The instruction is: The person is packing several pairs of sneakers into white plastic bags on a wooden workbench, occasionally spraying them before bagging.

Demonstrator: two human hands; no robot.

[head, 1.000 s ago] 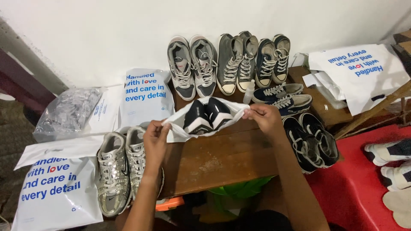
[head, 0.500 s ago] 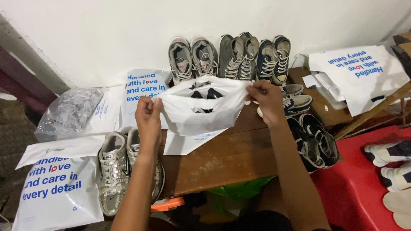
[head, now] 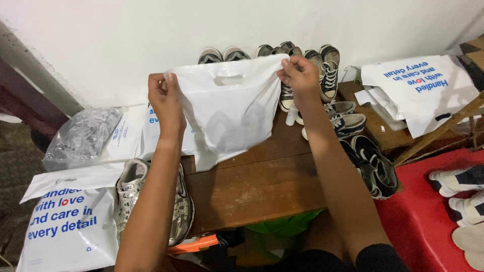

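Head view: left hand (head: 165, 98) and right hand (head: 301, 75) each pinch shut on a top corner of a white plastic bag (head: 229, 108), held up in the air above the wooden table (head: 254, 189) and in front of the white wall. Vs. 0.5 s ago the bag sits higher and is pulled flatter btwn the hands; the dark shoes that showed in its mouth 1.0 s ago are now only faint dark shapes seen through the plastic, low in the bag. Bag hangs upright, die-cut handle slot at the top edge, mouth up, bottom tip pointing down toward the table; top edge runs left-right, tilted slightly up toward the right hand; long axis approx. vertical. Behind the bag, a row of sneakers (head: 322, 70) stands toe-up against the wall, partly hidden. Right of the right forearm, dark sneakers (head: 373, 166) lie on the table edge, w/ a printed white bag (head: 418, 90) beyond. Left of the left forearm lie silver sneakers (head: 132, 194), a clear crumpled plastic bag (head: 80, 136) and a 2nd printed bag (head: 65, 226). Red surface (head: 423, 221) at lower right bears white shoes (head: 464, 194)
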